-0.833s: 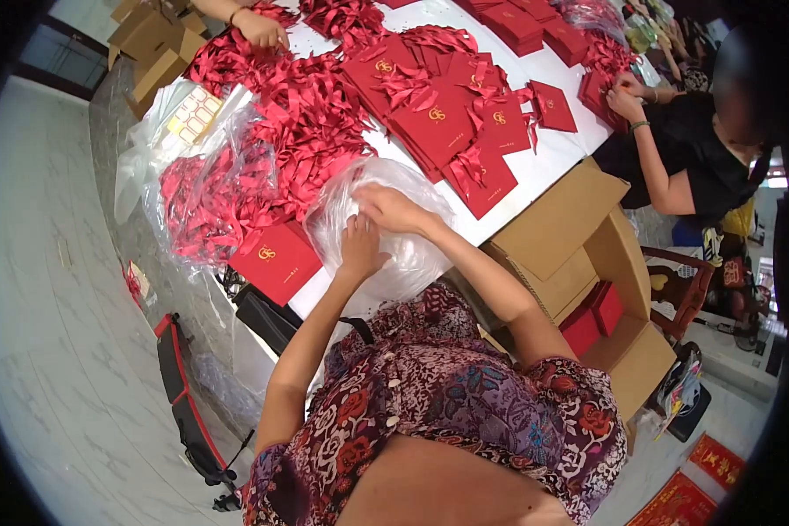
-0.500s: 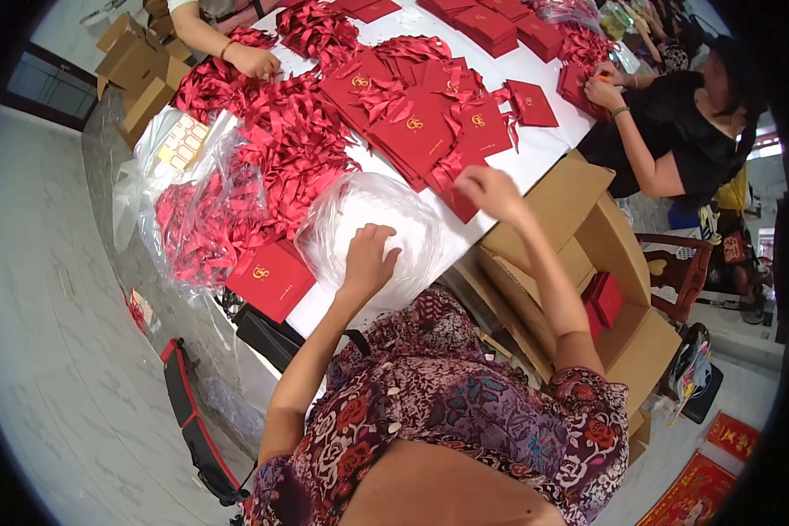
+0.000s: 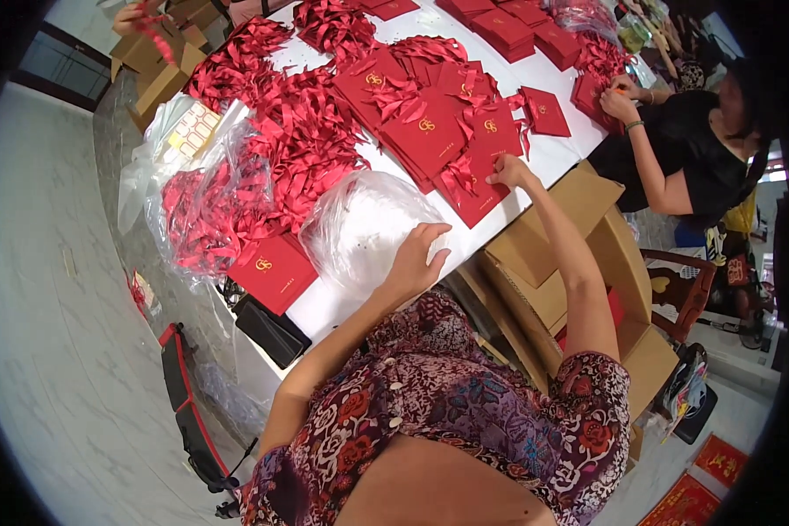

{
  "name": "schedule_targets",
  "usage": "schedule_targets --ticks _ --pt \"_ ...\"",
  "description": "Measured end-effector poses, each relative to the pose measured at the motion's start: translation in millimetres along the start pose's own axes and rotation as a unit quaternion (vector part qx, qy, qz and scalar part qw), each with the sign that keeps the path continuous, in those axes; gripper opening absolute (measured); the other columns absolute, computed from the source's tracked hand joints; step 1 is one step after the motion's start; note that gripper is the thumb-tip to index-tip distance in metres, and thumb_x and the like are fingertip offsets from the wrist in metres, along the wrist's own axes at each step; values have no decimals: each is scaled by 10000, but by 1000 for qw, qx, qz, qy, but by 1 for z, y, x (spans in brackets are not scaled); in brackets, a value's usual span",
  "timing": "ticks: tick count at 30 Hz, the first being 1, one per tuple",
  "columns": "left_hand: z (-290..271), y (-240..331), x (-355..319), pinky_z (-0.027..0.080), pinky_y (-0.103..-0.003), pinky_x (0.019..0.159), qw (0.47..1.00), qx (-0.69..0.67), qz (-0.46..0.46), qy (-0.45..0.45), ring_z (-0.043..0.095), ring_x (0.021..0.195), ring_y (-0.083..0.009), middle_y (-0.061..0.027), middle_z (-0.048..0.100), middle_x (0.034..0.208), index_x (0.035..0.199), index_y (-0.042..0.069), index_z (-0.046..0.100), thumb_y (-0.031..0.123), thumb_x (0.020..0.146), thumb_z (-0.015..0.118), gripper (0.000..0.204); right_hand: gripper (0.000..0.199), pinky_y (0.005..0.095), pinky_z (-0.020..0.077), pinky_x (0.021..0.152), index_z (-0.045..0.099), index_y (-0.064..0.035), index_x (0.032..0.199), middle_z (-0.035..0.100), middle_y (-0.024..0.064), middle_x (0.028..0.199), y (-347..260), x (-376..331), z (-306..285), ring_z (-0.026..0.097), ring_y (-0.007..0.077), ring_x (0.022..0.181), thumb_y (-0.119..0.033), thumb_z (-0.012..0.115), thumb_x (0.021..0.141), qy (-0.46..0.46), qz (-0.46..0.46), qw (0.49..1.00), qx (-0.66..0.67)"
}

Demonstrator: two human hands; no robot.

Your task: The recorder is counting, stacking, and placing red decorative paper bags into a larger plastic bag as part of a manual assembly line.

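Note:
My right hand (image 3: 512, 175) is at the right edge of a flat red paper bag (image 3: 482, 207) with gold print and red ribbon, its fingers pinched on that edge. The bag lies at the near end of a pile of similar red bags (image 3: 425, 131). Nearer to me, my left hand (image 3: 418, 261) hovers by the table's front edge, thumb and fingers apart, with nothing in it. Just left of it rests a crumpled clear plastic bag (image 3: 355, 232). Farther left, a small stack of red bags (image 3: 273, 270) sits at the table's corner.
Heaps of red ribbon (image 3: 302, 158) cover the table's left half. An open cardboard box (image 3: 618, 245) stands at my right, with something red inside. A co-worker in black (image 3: 675, 158) handles red bags at the right; another person's hand (image 3: 131, 17) holds ribbon at far left.
My right hand has come down onto the red bag's edge. My left hand has moved right, away from the plastic bag. The far-left person's hand has moved off the ribbon heap, lifting ribbon.

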State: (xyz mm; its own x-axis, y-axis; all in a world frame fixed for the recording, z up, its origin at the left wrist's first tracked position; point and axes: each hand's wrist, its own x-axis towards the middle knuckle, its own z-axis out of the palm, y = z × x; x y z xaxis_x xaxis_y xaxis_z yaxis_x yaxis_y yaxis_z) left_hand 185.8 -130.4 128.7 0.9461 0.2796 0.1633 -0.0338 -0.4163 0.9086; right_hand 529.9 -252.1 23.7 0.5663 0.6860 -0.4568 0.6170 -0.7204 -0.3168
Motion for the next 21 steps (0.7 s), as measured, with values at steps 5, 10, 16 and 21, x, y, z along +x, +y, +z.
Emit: schedule_targets --ticks 5,10,16,21 --pt "0 -25 33 473 -319 900 985 -152 -50 57 590 1023 -237 -152 576 1158 1251 24 498 40 836 651 443 289 285 394 484 432 -134 750 473 -37 628 13 -21 -7 484 108 549 -98 705 839 -29 24 954 296" --pt "-6 -30 74 443 -309 975 907 -355 -200 108 545 1131 -227 -196 519 1264 1354 -43 379 42 884 610 531 203 219 378 549 436 -137 843 490 -64 712 43 -58 -45 477 51 636 -62 615 903 -98 -66 894 432" --pt "-12 -45 90 406 -357 1043 840 -449 -264 153 465 1246 -293 -238 385 1389 1402 -66 277 -11 889 534 576 81 212 428 764 539 -101 966 563 -49 908 -3 -71 -97 538 52 877 -106 607 923 -18 -102 775 623" --pt "-7 -35 96 391 -376 1061 796 -502 -311 132 476 1227 -316 -236 402 1349 1401 -70 260 -62 879 476 565 122 229 441 721 551 -91 989 578 -31 905 -93 -41 -122 550 64 842 -145 632 915 70 -150 768 619"
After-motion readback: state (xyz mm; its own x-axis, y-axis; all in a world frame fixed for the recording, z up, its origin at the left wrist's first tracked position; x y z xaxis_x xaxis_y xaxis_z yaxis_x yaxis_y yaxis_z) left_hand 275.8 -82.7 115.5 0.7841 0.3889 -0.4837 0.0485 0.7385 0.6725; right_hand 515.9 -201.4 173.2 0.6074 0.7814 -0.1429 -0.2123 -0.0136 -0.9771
